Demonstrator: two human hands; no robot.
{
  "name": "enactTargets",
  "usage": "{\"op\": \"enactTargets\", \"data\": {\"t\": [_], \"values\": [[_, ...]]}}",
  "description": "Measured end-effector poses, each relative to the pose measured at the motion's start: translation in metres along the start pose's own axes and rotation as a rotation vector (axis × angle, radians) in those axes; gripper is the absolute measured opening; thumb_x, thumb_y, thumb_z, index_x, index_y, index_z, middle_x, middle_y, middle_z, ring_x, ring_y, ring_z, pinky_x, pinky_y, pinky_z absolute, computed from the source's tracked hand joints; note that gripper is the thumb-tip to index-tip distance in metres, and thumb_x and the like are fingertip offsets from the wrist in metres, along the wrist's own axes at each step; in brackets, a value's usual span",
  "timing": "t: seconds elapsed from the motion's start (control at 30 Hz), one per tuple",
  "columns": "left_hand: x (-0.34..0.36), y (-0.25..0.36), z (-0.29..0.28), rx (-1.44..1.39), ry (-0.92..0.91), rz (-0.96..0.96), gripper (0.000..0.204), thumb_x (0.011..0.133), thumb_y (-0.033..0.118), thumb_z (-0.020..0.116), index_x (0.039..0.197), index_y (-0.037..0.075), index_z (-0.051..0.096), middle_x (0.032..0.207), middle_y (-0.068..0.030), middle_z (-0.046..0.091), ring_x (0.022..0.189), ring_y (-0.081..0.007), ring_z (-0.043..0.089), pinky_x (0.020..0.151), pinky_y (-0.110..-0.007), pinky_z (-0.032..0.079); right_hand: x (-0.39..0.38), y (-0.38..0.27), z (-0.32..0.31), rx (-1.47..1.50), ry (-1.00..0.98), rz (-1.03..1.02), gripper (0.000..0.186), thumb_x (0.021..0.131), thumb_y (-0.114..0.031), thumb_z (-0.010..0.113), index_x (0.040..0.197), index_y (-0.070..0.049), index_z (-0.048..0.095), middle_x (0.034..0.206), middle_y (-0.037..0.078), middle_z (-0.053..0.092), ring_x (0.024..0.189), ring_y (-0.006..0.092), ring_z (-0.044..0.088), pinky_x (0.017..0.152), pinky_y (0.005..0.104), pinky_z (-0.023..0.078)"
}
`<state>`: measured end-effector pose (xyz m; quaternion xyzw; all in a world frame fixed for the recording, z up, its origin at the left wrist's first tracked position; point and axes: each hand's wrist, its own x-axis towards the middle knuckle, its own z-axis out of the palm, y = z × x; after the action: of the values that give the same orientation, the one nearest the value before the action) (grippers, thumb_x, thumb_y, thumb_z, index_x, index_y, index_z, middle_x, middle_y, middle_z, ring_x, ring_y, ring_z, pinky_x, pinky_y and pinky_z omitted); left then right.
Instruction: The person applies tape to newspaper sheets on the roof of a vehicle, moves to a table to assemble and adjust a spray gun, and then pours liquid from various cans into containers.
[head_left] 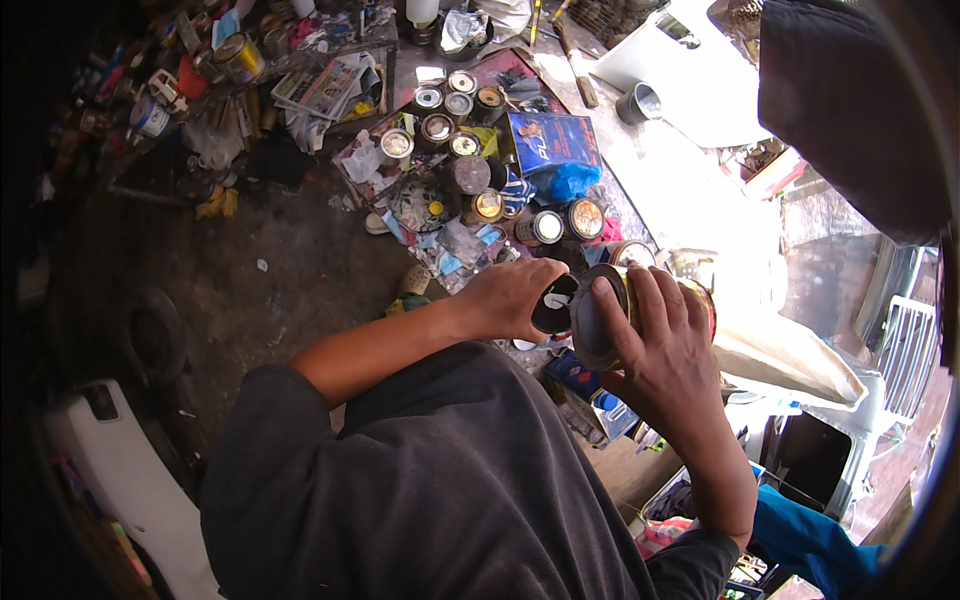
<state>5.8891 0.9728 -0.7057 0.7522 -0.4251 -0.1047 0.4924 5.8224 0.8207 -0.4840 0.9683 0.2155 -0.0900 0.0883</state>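
My left hand (pixel 512 300) is wrapped round a small dark cup (pixel 543 318) with something whitish inside it. Close beside it, my right hand (pixel 668 345) grips a paint can (pixel 594 340) from above and the side. The can is tilted, its grey round end facing the cup; whether that end is a lid or paint I cannot tell. Just beyond my hands stand a can with a white top (pixel 547 227) and another with a brownish, crusted top (pixel 586 217). Part of a further can (pixel 632 252) shows behind my right hand.
Several more paint cans (pixel 438 128) crowd the littered table, near a blue box (pixel 552 140) and a crumpled blue bag (pixel 566 182). A dark cup (pixel 638 103) stands beside a large white panel (pixel 690 70). Newspapers (pixel 322 85) lie far left; a white car bumper-like part (pixel 130 480) is lower left.
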Motion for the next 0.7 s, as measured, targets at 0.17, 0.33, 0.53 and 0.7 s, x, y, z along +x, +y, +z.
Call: {"op": "enactTargets", "data": {"t": [0.17,0.33,0.53,0.7], "values": [[-0.0007,0.0028,-0.0067,-0.008,-0.054,-0.062,0.084,0.065,0.032,0.087,0.133,0.006,0.045,0.127,-0.0171,0.058,0.118,-0.0348,0.058,0.097,-0.044,0.049,-0.0003,-0.0003,0.0025,-0.085,0.045,-0.033,0.070,0.080,-0.020,0.068,0.145,-0.018,0.040,0.128,0.019,0.051,0.119,0.0355,0.052,0.096,0.0488,0.043],[-0.0020,-0.0020,-0.0026,-0.007,-0.020,-0.016,0.085,0.065,0.031,0.088,0.133,0.007,0.044,0.127,-0.0170,0.058,0.118,-0.0352,0.058,0.098,-0.044,0.049,0.0007,-0.0030,-0.0018,-0.072,0.064,-0.038,0.063,0.084,-0.021,0.064,0.143,-0.018,0.042,0.128,0.019,0.051,0.117,0.0347,0.053,0.096,0.0482,0.043],[-0.0022,0.0013,-0.0012,-0.008,-0.019,0.006,0.086,0.065,0.032,0.088,0.134,0.007,0.044,0.126,-0.0167,0.058,0.117,-0.0350,0.059,0.096,-0.044,0.050,-0.0026,-0.0074,-0.0029,-0.086,0.031,-0.015,0.064,0.086,-0.023,0.064,0.145,-0.020,0.040,0.130,0.020,0.050,0.119,0.0363,0.052,0.097,0.0502,0.043],[-0.0039,0.0022,-0.0025,-0.015,-0.003,0.011,0.085,0.064,0.031,0.088,0.133,0.008,0.044,0.125,-0.0167,0.059,0.117,-0.0344,0.059,0.096,-0.044,0.050,-0.0026,-0.0082,-0.0036,-0.083,0.018,-0.025,0.064,0.086,-0.022,0.063,0.146,-0.020,0.040,0.130,0.021,0.050,0.120,0.0364,0.051,0.098,0.0513,0.043]]}}
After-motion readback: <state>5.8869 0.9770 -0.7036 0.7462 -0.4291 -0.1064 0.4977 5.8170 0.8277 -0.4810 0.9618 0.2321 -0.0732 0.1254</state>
